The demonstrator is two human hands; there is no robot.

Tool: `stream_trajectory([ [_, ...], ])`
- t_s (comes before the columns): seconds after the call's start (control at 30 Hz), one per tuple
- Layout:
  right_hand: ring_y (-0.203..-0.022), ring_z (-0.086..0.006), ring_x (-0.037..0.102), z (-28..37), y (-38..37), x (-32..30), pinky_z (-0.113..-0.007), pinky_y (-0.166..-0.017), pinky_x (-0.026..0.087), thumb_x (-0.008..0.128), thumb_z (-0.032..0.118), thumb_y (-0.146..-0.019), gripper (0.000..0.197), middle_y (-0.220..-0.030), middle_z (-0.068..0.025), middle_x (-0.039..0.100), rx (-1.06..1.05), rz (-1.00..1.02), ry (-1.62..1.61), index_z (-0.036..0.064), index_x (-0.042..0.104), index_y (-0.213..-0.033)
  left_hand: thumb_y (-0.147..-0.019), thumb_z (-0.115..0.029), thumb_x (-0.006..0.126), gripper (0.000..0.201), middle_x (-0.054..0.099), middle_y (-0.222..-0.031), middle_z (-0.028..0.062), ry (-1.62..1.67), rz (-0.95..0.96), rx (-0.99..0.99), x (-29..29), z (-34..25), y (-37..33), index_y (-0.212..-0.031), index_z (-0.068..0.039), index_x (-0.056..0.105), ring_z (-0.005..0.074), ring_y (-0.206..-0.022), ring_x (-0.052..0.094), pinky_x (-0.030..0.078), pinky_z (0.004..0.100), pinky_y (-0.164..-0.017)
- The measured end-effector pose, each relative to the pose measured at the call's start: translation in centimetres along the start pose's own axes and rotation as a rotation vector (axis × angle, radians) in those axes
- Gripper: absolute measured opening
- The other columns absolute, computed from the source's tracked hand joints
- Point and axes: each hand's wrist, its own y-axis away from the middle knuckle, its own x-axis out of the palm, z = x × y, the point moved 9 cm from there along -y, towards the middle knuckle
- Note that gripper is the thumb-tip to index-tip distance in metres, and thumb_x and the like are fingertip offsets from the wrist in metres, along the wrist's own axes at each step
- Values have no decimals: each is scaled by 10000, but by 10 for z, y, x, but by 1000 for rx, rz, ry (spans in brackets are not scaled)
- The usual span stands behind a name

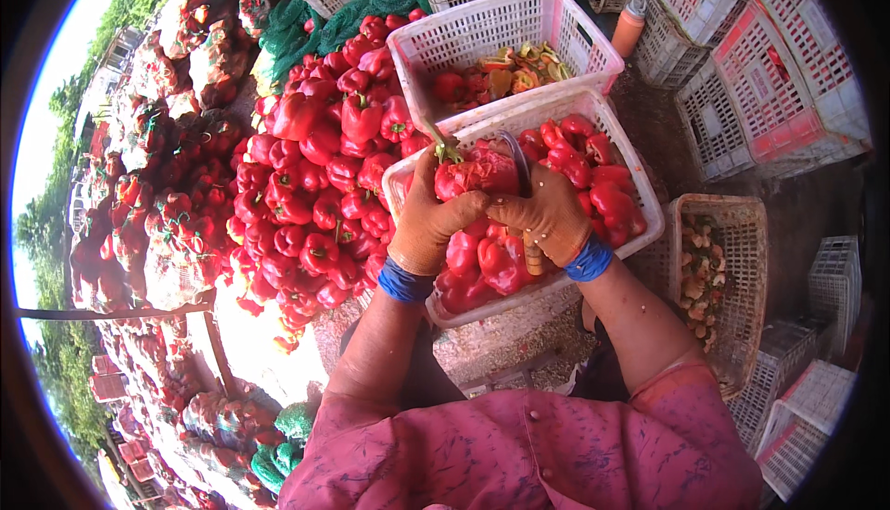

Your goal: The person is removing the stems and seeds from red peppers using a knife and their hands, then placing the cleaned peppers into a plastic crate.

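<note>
- Gripping a red pepper (pixel 482 176), the gloved left hand (pixel 432 220) is closed on its stem end; its long axis looks crosswise, green stem (pixel 446 146) pointing up-left.
- At its other end, nearer the gloved right hand (pixel 549 215), stands the curved-bladed knife (pixel 533 256) which that hand clasps.
- Beneath the grip: a white crate (pixel 601 121) of peppers.
- Left of it: a pepper heap (pixel 315 185).
- Beyond: another crate (pixel 482 28), holding scraps.

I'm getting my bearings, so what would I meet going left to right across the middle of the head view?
Mesh sacks of red peppers, loose red bell pepper pile, left hand, right hand, crate of scraps, grey plastic crate.
</note>
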Motion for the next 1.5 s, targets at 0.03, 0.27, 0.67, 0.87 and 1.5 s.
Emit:
stream_trajectory([
  [0.03,-964,-126,682,15,-1,4,-301,-840,550,834,363,-844,601,-1099,-116,729,-125,-21,82,11,621,-1282,-731,-284,896,913,569,-1333,95,-54,-13,32,-5,1,0,-1465,-17,424,213,-1229,550,454,358,-1053],
  [0.27,-862,-141,687,0,-3,-25,-295,-754,557,783,337,-903,499,-1002,-73,726,-29,-272,218,9,638,-1251,-724,-38,834,724,585,-1262,58,256,-88,40,-21,25,-5,-1372,-40,510,186,-1151,577,479,331,-1013],
  [0.67,-776,-418,671,10,-1,10,-490,-678,522,599,402,-996,378,-806,-205,683,-96,-169,830,41,662,-900,-653,6,883,736,650,-1171,62,-339,-213,294,-34,-14,-7,-1284,-35,508,151,-1084,632,529,309,-957],
  [0.87,-816,-444,672,-31,-5,8,-554,-725,515,579,456,-983,431,-810,-227,685,119,-110,1009,43,664,-895,-671,-5,859,657,644,-1140,69,-339,-201,288,-28,-6,-1,-1244,-10,537,153,-1058,636,538,308,-932],
  [1.5,-474,-90,536,-67,1,-23,-249,-412,425,765,376,-852,380,-753,14,614,324,-308,-127,92,672,-1086,-899,-215,748,754,624,-1268,83,401,-74,-427,6,96,-1,-1524,-115,337,263,-1125,646,620,496,-739],
])
